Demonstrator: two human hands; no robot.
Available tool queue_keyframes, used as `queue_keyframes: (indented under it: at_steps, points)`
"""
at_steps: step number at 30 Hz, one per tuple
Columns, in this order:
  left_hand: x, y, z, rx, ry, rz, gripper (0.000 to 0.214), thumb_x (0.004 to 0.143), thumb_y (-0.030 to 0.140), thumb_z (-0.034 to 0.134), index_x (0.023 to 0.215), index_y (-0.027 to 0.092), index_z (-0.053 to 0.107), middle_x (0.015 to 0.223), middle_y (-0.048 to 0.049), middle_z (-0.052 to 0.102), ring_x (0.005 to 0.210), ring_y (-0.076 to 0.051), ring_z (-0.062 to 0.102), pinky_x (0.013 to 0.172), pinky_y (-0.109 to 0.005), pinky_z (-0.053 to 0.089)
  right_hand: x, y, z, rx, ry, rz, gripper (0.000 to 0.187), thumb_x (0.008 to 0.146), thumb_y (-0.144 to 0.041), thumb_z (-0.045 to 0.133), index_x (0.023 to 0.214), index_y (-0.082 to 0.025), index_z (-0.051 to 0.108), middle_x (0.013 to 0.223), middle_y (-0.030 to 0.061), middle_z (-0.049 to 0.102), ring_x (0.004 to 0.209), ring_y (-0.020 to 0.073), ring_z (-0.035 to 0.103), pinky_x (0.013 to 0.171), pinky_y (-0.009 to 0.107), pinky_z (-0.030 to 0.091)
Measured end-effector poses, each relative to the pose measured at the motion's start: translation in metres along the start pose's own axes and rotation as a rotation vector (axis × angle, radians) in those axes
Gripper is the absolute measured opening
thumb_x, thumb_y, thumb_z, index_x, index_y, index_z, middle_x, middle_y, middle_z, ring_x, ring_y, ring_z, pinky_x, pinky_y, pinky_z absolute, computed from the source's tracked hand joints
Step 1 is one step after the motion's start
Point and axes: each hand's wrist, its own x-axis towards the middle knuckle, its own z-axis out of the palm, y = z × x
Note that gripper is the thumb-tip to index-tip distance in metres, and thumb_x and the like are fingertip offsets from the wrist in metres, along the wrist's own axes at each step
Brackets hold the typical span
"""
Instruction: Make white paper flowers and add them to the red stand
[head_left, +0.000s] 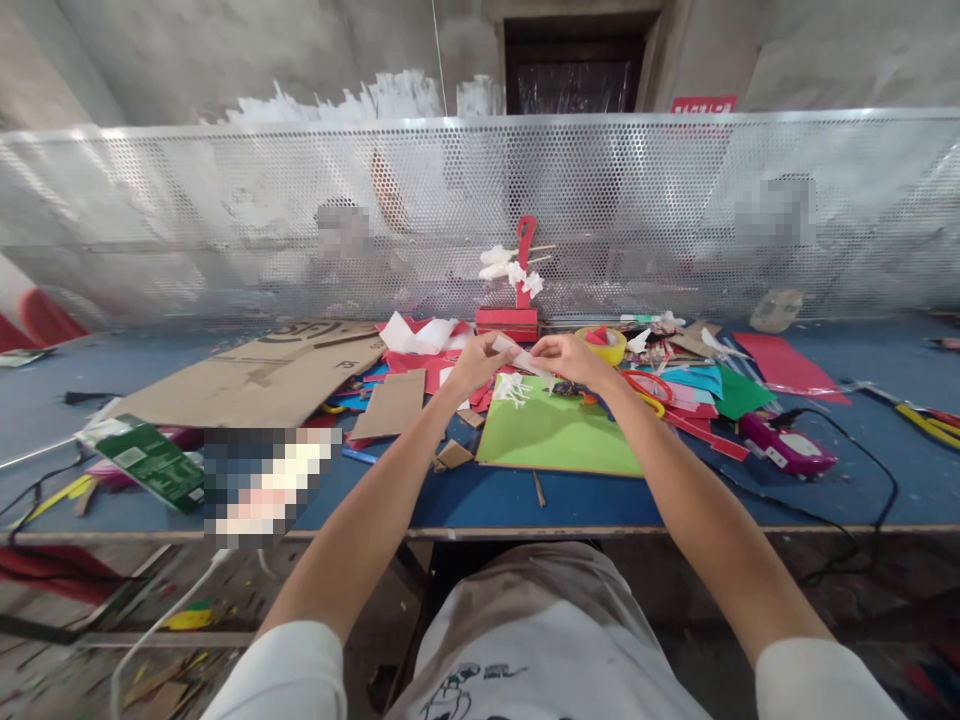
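Observation:
Between my two hands is a thin strip of white paper (517,354). My left hand (478,362) pinches its left part, and my right hand (568,357) grips the other end. Below them lies a lime-green sheet (562,430) with small white twisted paper pieces (513,389) on its upper left corner. Behind my hands stands a red upright piece (524,250) on a red block (507,322), with white paper tufts on thin sticks (499,262) attached. A roll of yellow tape (609,347) rests beyond my right hand.
Flattened cardboard (255,375) covers the left side of the blue table (465,508). Coloured paper scraps (739,392) and a purple box with a black cord (787,445) lie to the right. A perforated metal screen (450,220) rises along the back edge.

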Motion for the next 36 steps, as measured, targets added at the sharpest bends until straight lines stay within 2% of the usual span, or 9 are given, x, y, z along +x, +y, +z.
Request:
queue_keyframes:
  at_steps: [7, 13, 16, 19, 22, 26, 33, 36]
  points:
    - [0.001, -0.003, -0.004, 0.138, 0.043, 0.032, 0.023, 0.077, 0.035, 0.071, 0.086, 0.014, 0.067, 0.070, -0.0017, 0.061, 0.059, -0.011, 0.051, 0.056, -0.024, 0.040, 0.000, 0.005, -0.008, -0.022, 0.047, -0.011, 0.024, 0.077, -0.037, 0.071, 0.091, -0.018, 0.068, 0.091, 0.0075, 0.072, 0.083, 0.0186, 0.067, 0.075, 0.031, 0.053]
    - [0.000, -0.010, -0.004, 0.172, -0.164, 0.029, 0.037, 0.075, 0.033, 0.073, 0.107, 0.016, 0.065, 0.081, -0.0042, 0.069, 0.072, -0.015, 0.062, 0.069, -0.027, 0.046, -0.004, -0.005, -0.004, -0.044, -0.023, -0.076, 0.028, 0.074, -0.040, 0.074, 0.090, -0.017, 0.067, 0.088, 0.0068, 0.071, 0.081, 0.0183, 0.066, 0.073, 0.030, 0.052]
    - [-0.001, -0.013, -0.002, 0.245, -0.208, 0.059, 0.031, 0.073, 0.033, 0.074, 0.099, 0.016, 0.069, 0.079, -0.0034, 0.068, 0.068, -0.013, 0.058, 0.066, -0.026, 0.044, -0.006, -0.008, -0.002, -0.066, -0.052, -0.103, 0.025, 0.076, -0.038, 0.073, 0.088, -0.017, 0.065, 0.086, 0.0061, 0.070, 0.080, 0.0178, 0.066, 0.072, 0.029, 0.051]
    - [-0.002, -0.012, -0.001, 0.305, -0.267, 0.069, 0.021, 0.078, 0.036, 0.069, 0.084, 0.016, 0.071, 0.075, -0.0028, 0.066, 0.065, -0.013, 0.054, 0.063, -0.026, 0.041, -0.006, -0.009, -0.001, -0.080, -0.073, -0.106, 0.020, 0.077, -0.033, 0.070, 0.087, -0.018, 0.062, 0.086, 0.0056, 0.070, 0.080, 0.0171, 0.065, 0.073, 0.029, 0.051]
    - [-0.002, -0.010, -0.001, 0.340, -0.265, 0.073, 0.021, 0.079, 0.037, 0.065, 0.077, 0.016, 0.069, 0.069, -0.0017, 0.062, 0.063, -0.012, 0.051, 0.061, -0.026, 0.038, -0.005, -0.008, -0.001, -0.098, -0.079, -0.110, 0.017, 0.078, -0.032, 0.068, 0.086, -0.019, 0.061, 0.084, 0.0044, 0.069, 0.079, 0.0167, 0.064, 0.073, 0.029, 0.050]
    - [-0.002, -0.010, 0.000, 0.245, -0.243, 0.046, 0.021, 0.077, 0.035, 0.068, 0.078, 0.015, 0.064, 0.069, -0.0011, 0.059, 0.060, -0.011, 0.048, 0.059, -0.024, 0.038, -0.005, -0.007, 0.001, -0.100, -0.104, -0.174, 0.015, 0.079, -0.031, 0.065, 0.086, -0.019, 0.060, 0.083, 0.0029, 0.066, 0.076, 0.0152, 0.062, 0.072, 0.029, 0.049]
    - [-0.003, -0.013, -0.001, 0.199, -0.340, -0.011, 0.026, 0.076, 0.038, 0.070, 0.086, 0.015, 0.065, 0.068, -0.0005, 0.057, 0.058, -0.010, 0.046, 0.053, -0.022, 0.035, -0.005, -0.009, 0.003, -0.090, -0.144, -0.170, 0.011, 0.079, -0.026, 0.064, 0.087, -0.019, 0.059, 0.085, 0.0028, 0.066, 0.076, 0.0147, 0.062, 0.073, 0.029, 0.050]
    - [-0.002, -0.014, -0.002, 0.240, -0.354, -0.031, 0.026, 0.077, 0.039, 0.068, 0.083, 0.014, 0.068, 0.065, -0.0006, 0.057, 0.056, -0.010, 0.045, 0.053, -0.022, 0.034, -0.006, -0.010, 0.003, -0.095, -0.141, -0.178, 0.012, 0.079, -0.027, 0.064, 0.086, -0.018, 0.059, 0.082, 0.0018, 0.064, 0.073, 0.0138, 0.060, 0.070, 0.028, 0.048]
